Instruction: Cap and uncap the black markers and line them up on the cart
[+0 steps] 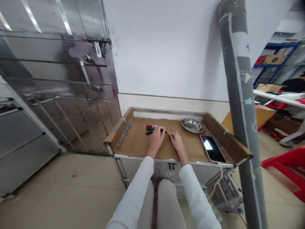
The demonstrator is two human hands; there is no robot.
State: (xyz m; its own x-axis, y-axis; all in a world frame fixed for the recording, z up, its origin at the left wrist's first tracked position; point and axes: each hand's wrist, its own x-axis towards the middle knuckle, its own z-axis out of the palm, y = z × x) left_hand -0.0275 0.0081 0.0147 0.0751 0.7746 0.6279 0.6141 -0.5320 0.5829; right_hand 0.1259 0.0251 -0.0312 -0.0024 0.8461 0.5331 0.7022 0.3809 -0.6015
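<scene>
My left hand (157, 139) is closed around one end of a slim black pen (166, 132), low over the brown cardboard tabletop (140, 146). At the pen's other, greyish end, the fingers of my right hand (177, 142) are pinched together. Just left of my left hand lies a small group of pens (149, 128), red and black, side by side. My fingers partly cover the held pen, so its tip and cap cannot be told apart.
A round metal dish (192, 126) stands at the back right of the tabletop. Nearer me lies a phone (213, 149) with a white cable (220, 173). Raised cardboard sides edge the top. A tall grey wrapped roll (241, 95) leans at the right; a metal door (59, 70) is left.
</scene>
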